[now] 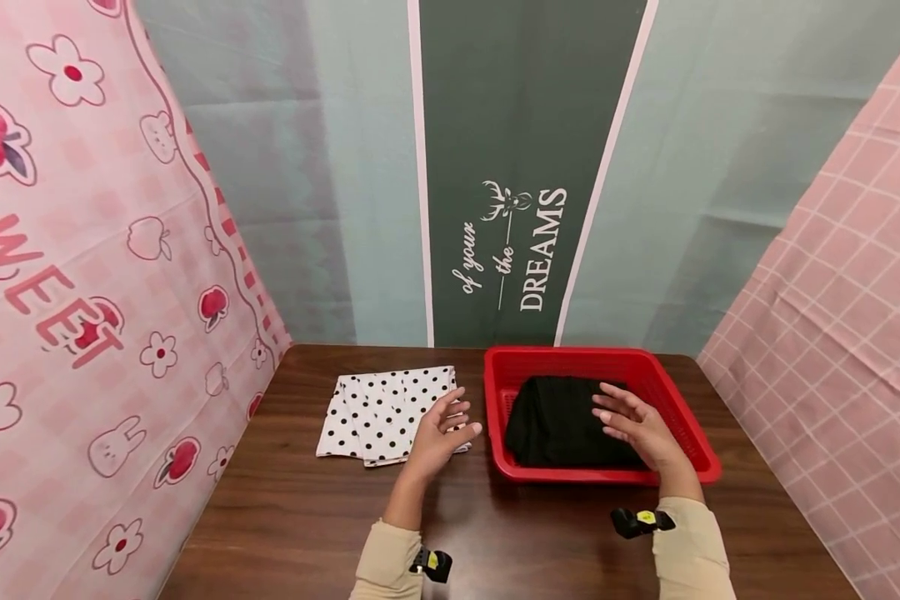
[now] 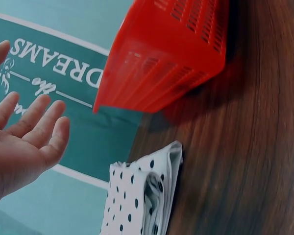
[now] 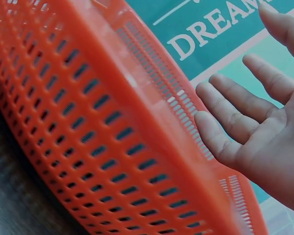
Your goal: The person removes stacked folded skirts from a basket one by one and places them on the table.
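A folded white cloth with black dots [image 1: 390, 412] lies on the table left of a red basket [image 1: 600, 476]. Inside the basket is a folded black cloth [image 1: 562, 421]. My left hand [image 1: 437, 437] hovers over the dotted cloth's right edge, fingers loosely bent, holding nothing. Over the right part of the black cloth hangs my right hand [image 1: 645, 433], also relaxed and holding nothing. The left wrist view has the left hand [image 2: 27, 142] raised beside the dotted cloth [image 2: 137, 196] and basket [image 2: 161, 58]; in the right wrist view the right hand [image 3: 259, 112] is spread near the basket rim [image 3: 137, 98].
The brown wooden table [image 1: 300, 517] ends at a green and grey-blue backdrop [image 1: 525, 100]. A pink patterned curtain [image 1: 82, 250] stands along the left side, and a pink checked one [image 1: 840, 292] along the right.
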The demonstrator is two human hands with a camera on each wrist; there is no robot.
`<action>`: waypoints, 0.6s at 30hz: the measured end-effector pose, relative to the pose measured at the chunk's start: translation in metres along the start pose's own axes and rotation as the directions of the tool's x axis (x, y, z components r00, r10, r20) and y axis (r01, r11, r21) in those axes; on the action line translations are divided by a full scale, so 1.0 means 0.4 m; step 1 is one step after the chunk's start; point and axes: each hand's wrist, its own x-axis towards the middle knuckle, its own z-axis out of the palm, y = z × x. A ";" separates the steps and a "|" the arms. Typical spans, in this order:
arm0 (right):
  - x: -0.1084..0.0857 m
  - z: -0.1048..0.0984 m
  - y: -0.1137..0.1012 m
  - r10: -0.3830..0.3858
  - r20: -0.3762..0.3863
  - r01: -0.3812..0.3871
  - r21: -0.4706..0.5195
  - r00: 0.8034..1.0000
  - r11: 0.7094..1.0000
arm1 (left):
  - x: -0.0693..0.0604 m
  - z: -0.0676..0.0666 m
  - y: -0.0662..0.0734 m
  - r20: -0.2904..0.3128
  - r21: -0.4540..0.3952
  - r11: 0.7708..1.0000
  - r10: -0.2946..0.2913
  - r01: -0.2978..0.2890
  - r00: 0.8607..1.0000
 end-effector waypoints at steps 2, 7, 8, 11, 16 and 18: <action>0.000 -0.014 -0.003 0.004 -0.005 -0.004 -0.004 1.000 1.000 | -0.002 0.014 0.020 0.013 -0.008 1.000 -0.002 0.002 1.000; -0.002 -0.050 -0.011 0.020 -0.008 -0.020 -0.018 1.000 1.000 | -0.003 0.053 0.064 0.039 -0.014 0.999 -0.030 0.030 0.999; -0.005 -0.058 -0.011 0.021 -0.009 -0.021 -0.019 1.000 1.000 | -0.002 0.060 0.066 0.045 -0.012 0.999 -0.035 0.036 0.998; -0.015 -0.080 -0.011 0.033 -0.016 -0.034 -0.024 0.999 0.999 | 0.002 0.078 0.062 0.060 -0.009 0.999 -0.046 0.046 0.997; -0.019 -0.117 -0.016 0.083 -0.032 -0.084 -0.035 0.996 0.996 | 0.019 0.097 0.037 0.073 0.015 0.998 -0.058 0.058 0.996; -0.015 -0.133 -0.022 0.112 -0.045 -0.114 -0.047 0.993 0.992 | 0.033 0.106 0.018 0.079 0.026 0.998 -0.052 0.050 0.995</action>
